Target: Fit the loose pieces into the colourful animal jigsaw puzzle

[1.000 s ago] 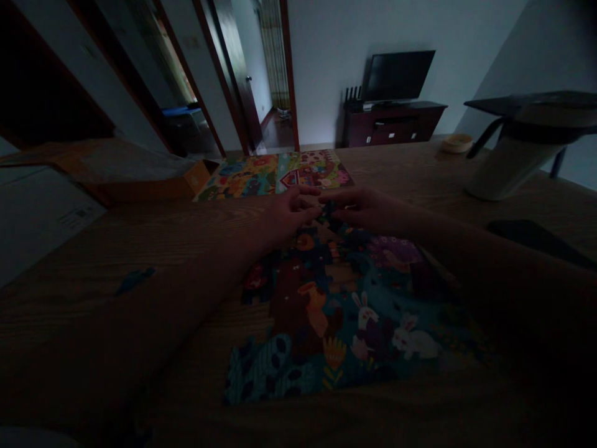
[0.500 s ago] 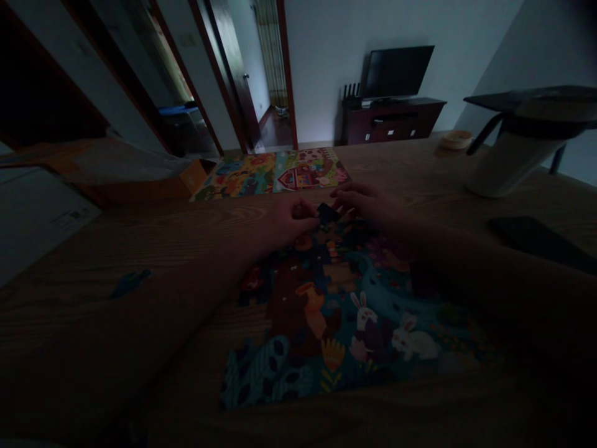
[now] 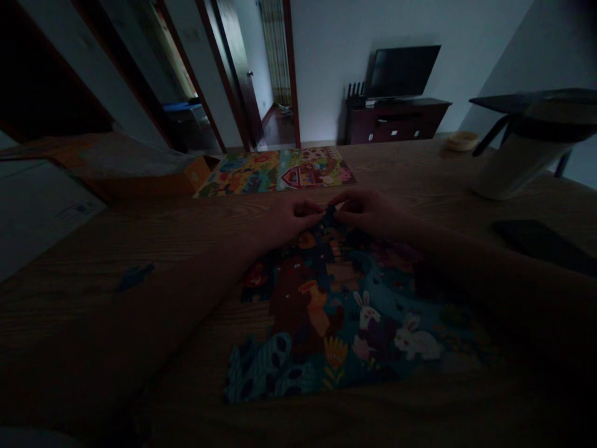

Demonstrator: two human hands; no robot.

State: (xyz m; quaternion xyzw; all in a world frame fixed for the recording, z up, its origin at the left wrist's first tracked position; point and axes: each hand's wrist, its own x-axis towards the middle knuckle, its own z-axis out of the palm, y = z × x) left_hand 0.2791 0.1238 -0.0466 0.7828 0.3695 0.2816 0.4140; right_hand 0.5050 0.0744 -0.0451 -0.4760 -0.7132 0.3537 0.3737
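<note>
A dark, colourful jigsaw puzzle (image 3: 340,317) with rabbits lies on the wooden table (image 3: 186,236) in front of me. My left hand (image 3: 289,219) and my right hand (image 3: 368,210) meet at its far edge. Both pinch a small dark puzzle piece (image 3: 329,216) between their fingertips, right over the puzzle's top rim. The room is dim, so the piece's picture is hard to make out.
A second finished puzzle (image 3: 280,171) lies further back. An orange box (image 3: 140,174) and white sheets (image 3: 37,205) sit left. One loose blue piece (image 3: 135,277) lies near left. A white lamp-like object (image 3: 522,155) and a dark flat item (image 3: 536,242) stand right.
The hands drew slightly apart half a second ago, showing the piece in the left fingers. Now the right fingers have closed back onto it.
</note>
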